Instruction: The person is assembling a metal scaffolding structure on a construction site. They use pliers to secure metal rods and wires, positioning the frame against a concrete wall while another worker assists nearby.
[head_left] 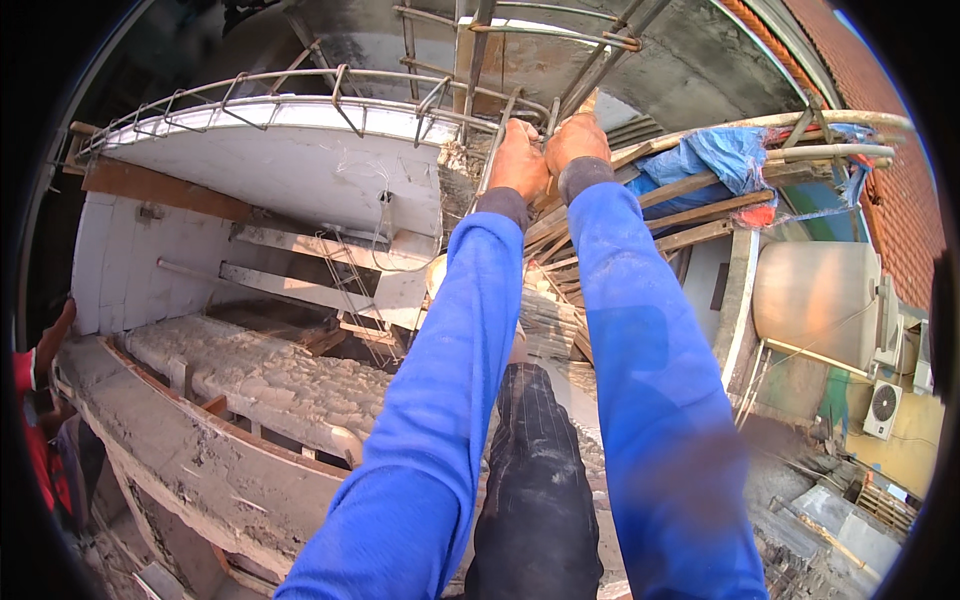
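Both arms, in blue sleeves with dark cuffs, stretch out to a rebar cage at the top middle. My left hand (pixel 518 160) is closed in a fist beside a bent steel stirrup (pixel 497 140). Close against it, my right hand (pixel 578 140) is closed too, at the meeting of several rebars (pixel 583 80). What the fingers pinch is hidden by the hands. From this spot a long curved rebar cage (pixel 290 78) with stirrups runs left along a white panel (pixel 290 170).
Planks (pixel 690 190) and a blue tarp (pixel 715 158) lie right of my hands. My dark trouser leg (pixel 535 480) stands among rough concrete ledges (pixel 220 460). A person in red (pixel 45 430) is at the far left. Far lower right are a tank (pixel 815 300) and an air-conditioning unit (pixel 882 410).
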